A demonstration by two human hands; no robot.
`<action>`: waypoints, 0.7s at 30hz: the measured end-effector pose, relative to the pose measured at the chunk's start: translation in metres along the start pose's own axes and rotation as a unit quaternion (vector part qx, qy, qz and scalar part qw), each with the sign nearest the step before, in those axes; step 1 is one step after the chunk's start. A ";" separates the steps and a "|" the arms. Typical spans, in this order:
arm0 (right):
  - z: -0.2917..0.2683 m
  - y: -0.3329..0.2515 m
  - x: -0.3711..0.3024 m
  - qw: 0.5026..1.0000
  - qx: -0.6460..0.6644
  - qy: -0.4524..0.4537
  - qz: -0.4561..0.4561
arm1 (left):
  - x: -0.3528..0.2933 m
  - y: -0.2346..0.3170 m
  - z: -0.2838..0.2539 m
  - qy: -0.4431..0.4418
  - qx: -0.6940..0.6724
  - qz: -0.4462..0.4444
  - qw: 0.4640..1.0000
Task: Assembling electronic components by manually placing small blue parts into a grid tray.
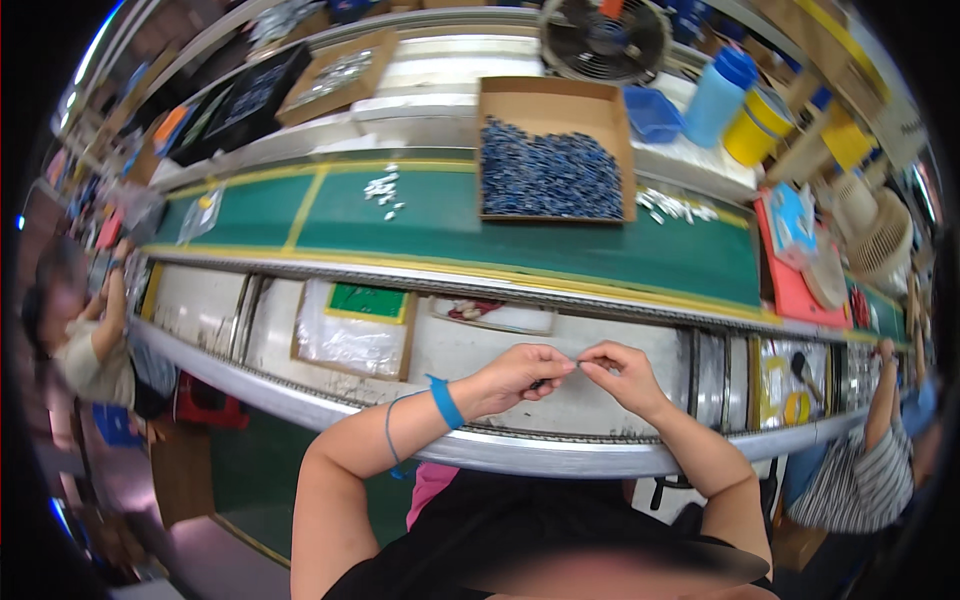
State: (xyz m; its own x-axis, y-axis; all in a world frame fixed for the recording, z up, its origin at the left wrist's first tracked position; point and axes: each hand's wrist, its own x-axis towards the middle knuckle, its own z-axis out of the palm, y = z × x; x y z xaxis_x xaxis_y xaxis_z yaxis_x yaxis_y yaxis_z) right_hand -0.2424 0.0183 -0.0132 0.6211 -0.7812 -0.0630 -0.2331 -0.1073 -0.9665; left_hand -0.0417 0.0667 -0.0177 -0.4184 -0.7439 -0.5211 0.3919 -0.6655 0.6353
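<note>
— What's the person at the bench holding?

— A tiny dark part (577, 366), pinched between both hands over the pale worktop (600, 395). The left hand (520, 375) closes thumb and forefinger on one end, the right hand (620, 375) nips the other; the fingertips nearly meet. The part itself is too small to make out. A blue wristband (444, 401) sits on the left wrist.

— And around them?

— At twelve o'clock from the hands, on the green conveyor belt (450, 215), stands an open cardboard box (553, 150) heaped with small blue pieces (548, 175). At eleven o'clock, a scatter of white bits (383, 192) lies on the belt; at one o'clock, more white pieces (675, 207) just beside the box. A plastic-covered sheet (352, 330) rests on the worktop at ten o'clock.

— Anyone else?

— A co-worker (90, 340) at nine o'clock, another in a striped shirt (850, 480) at four. A fan (605, 38) sits far beyond the box, with a blue jug (718, 95) and yellow tub (755, 125) at one o'clock.
</note>
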 end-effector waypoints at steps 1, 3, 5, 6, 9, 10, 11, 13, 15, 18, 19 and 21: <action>0.000 0.001 0.000 1.000 -0.003 -0.016 -0.009 | 0.001 0.000 -0.001 -0.009 -0.001 -0.001 1.000; 0.001 0.002 0.002 1.000 0.011 0.008 -0.001 | 0.002 0.001 -0.002 -0.030 -0.001 -0.005 1.000; 0.001 0.001 0.005 1.000 0.013 -0.007 -0.004 | 0.001 0.003 -0.001 -0.013 -0.002 0.010 1.000; 0.001 0.002 0.007 1.000 0.023 -0.004 0.000 | 0.001 0.004 -0.003 -0.017 0.001 0.007 1.000; 0.005 -0.001 0.008 0.999 0.037 -0.007 0.025 | -0.004 0.003 -0.005 -0.014 -0.006 0.010 1.000; 0.009 -0.002 0.008 0.998 0.043 -0.008 0.051 | -0.008 0.000 -0.006 -0.009 -0.015 0.009 1.000; 0.010 -0.003 0.009 0.998 0.046 -0.013 0.050 | -0.011 -0.002 -0.006 0.009 -0.026 0.028 0.999; 0.008 0.005 0.003 0.999 0.020 -0.012 0.025 | -0.013 -0.009 -0.006 0.005 -0.008 0.027 1.000; -0.002 0.006 -0.003 0.998 0.022 0.029 0.041 | 0.008 -0.008 -0.004 -0.057 0.008 0.029 0.998; 0.002 -0.002 -0.006 0.997 0.046 0.046 0.046 | 0.011 -0.010 -0.002 -0.058 -0.003 0.030 0.998; 0.003 -0.002 -0.008 0.997 0.050 0.041 0.039 | 0.008 -0.011 -0.001 -0.041 -0.008 0.031 0.999; 0.006 -0.003 -0.005 0.998 0.047 0.028 0.041 | 0.004 -0.014 -0.001 -0.030 -0.013 0.025 0.999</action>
State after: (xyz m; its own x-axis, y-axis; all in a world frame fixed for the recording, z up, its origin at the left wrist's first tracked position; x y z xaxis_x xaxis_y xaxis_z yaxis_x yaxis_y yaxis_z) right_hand -0.2406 0.0260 -0.0114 0.5588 -0.8187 -0.1322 -0.2086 0.0155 -0.9779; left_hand -0.0485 0.0725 -0.0291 -0.4456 -0.7719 -0.4535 0.4341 -0.6293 0.6447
